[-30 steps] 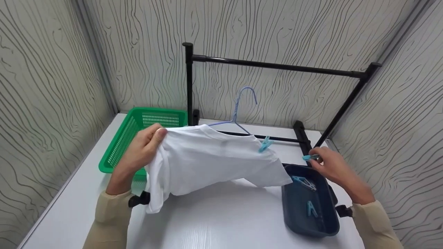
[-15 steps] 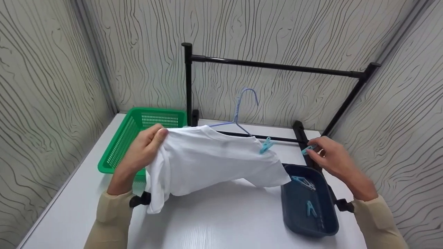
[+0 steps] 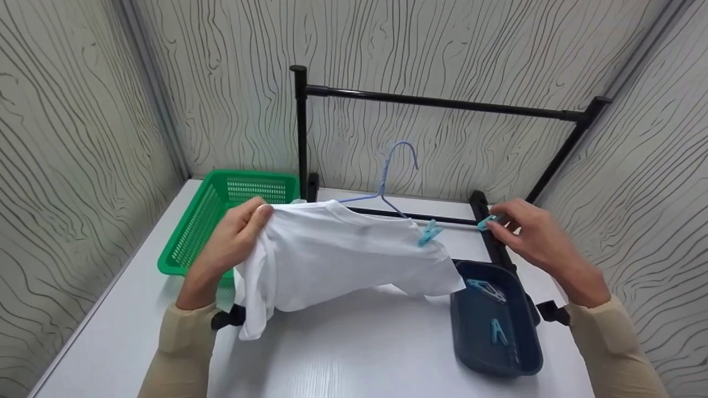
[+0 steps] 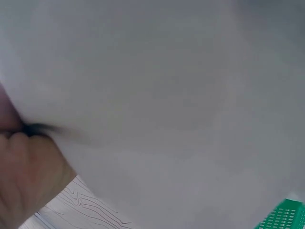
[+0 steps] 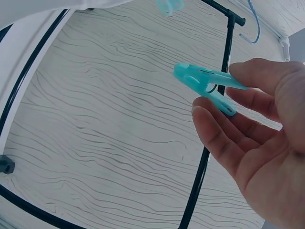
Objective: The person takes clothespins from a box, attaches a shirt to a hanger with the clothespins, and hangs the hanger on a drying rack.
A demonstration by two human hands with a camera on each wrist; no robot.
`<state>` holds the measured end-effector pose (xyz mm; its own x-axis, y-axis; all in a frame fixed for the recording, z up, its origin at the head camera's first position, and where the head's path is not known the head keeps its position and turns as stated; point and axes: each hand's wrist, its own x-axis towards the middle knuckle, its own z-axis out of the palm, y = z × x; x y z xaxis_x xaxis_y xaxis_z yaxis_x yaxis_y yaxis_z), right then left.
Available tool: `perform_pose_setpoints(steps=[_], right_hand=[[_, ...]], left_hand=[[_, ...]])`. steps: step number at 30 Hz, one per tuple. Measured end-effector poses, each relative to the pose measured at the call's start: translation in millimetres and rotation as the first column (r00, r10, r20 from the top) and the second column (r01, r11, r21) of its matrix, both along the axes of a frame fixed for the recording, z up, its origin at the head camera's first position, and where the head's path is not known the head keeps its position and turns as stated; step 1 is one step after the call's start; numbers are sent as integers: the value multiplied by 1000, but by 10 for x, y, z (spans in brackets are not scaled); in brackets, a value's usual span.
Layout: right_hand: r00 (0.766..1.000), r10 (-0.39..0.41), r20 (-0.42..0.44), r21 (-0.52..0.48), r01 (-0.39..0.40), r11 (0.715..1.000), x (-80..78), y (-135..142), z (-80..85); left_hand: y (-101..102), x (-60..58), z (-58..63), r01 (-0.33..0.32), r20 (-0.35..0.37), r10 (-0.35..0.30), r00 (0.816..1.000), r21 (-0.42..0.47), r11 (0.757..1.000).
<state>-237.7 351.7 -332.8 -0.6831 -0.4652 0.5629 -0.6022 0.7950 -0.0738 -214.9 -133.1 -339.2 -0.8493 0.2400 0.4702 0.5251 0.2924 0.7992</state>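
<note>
A white T-shirt (image 3: 343, 249) hangs in the air on a blue wire hanger (image 3: 383, 179); the hook rises above the neckline. My left hand (image 3: 238, 235) grips the shirt by its left shoulder. In the left wrist view the white cloth (image 4: 167, 105) covers nearly everything beside the curled fingers. A turquoise clothespin (image 3: 429, 233) is clipped at the shirt's right shoulder. Off to the right, my right hand (image 3: 534, 237) pinches a second clothespin (image 5: 202, 81) by its handles, between thumb and fingers, its nose pointing toward the shirt.
A dark blue bin (image 3: 481, 354) with several clothespins stands at the right of the white table (image 3: 332, 359). Behind the shirt rises a black clothes rack (image 3: 442, 103). A green basket (image 3: 188, 232) sits at the back left. Patterned walls close in the sides and back.
My right hand has risen, carrying its clothespin up and away from the bin. The hanger and shirt have shifted slightly right. My left hand keeps its hold on the shirt.
</note>
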Motion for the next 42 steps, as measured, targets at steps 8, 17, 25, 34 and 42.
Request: perform_pose_setpoints(steps=[8, 17, 25, 34, 42], right_hand=[[1000, 21, -8, 18, -21, 1000, 12, -113, 164], [997, 79, -6, 44, -79, 996, -10, -378, 270], [988, 154, 5, 35, -155, 987, -67, -665, 377], [976, 207, 73, 18, -208, 978, -57, -1028, 531], [962, 270, 47, 50, -272, 961, -41, -1261, 611]], left_hand=[[-11, -113, -131, 4, 6, -4, 1000, 20, 1000], [83, -25, 20, 21, 19, -20, 1000, -25, 999], [97, -37, -5, 15, 26, -15, 1000, -25, 1000], [157, -54, 39, 30, -2, -30, 1000, -22, 999], [179, -50, 26, 24, 1, -24, 1000, -31, 999]])
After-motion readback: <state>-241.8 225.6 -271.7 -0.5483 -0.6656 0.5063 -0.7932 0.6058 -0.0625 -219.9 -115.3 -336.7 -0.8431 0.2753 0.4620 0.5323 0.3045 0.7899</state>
